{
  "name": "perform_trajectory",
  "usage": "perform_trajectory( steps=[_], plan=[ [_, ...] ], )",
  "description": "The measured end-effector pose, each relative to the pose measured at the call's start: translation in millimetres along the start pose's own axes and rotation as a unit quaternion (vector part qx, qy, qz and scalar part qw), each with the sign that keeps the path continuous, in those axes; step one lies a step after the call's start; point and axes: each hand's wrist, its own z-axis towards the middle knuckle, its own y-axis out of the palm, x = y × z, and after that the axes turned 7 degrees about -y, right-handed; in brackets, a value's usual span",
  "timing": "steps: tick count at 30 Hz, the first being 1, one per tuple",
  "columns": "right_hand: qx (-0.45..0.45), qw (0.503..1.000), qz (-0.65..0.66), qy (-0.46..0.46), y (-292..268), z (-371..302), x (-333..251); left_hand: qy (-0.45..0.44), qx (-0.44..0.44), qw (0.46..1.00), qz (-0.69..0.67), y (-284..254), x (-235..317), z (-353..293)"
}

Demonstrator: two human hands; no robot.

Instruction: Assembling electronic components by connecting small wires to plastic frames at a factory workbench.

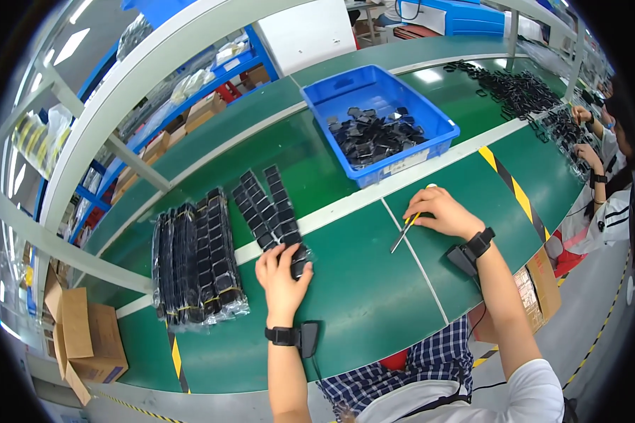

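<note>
On the green table, my left hand (282,278) is closed over the near end of strips of black square pieces (261,211) in clear plastic. Its thumb and fingers straddle the nearest pieces, and the palm side is hidden. My right hand (441,211) grips a slim tool with a pointed metal blade and a yellow handle (406,233); the fingers cover most of the handle, so its exact kind does not show. The blade points down and left, above the table. To the left of my left hand lies a thick stack of similar strips (199,257).
Beyond my hands stands a blue bin (395,166) holding many loose black pieces (374,134). At far right, a co-worker's hands (589,151) are beside a pile of black parts (525,88). A white frame post (70,247) and cardboard box (95,338) are at left.
</note>
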Motion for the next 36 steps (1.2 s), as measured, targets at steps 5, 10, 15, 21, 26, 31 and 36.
perform_trajectory(
  steps=[5,10,15,21,26,31,36],
  plan=[
    [-0.001,1.0,-0.016,-0.007,0,0,-2,0.073,-0.032,0.996,0.027,9,26,-7],
    [0.017,0.998,-0.055,-0.002,5,3,-23,0.133,-0.083,0.987,-0.028,10,55,-18],
    [0.031,0.997,-0.045,0.048,5,10,-40,0.161,-0.126,0.978,-0.037,8,60,-17],
    [0.024,0.999,-0.004,0.037,16,10,-49,0.223,-0.08,0.969,-0.072,16,60,-12],
    [-0.001,0.999,-0.006,-0.044,35,13,-55,0.234,-0.061,0.962,-0.123,17,65,-8],
    [-0.029,0.995,-0.011,-0.098,43,12,-51,0.207,-0.089,0.957,-0.182,18,64,-5],
    [-0.061,0.992,0.001,-0.109,41,12,-51,0.181,-0.057,0.964,-0.187,27,62,3]
  ],
)
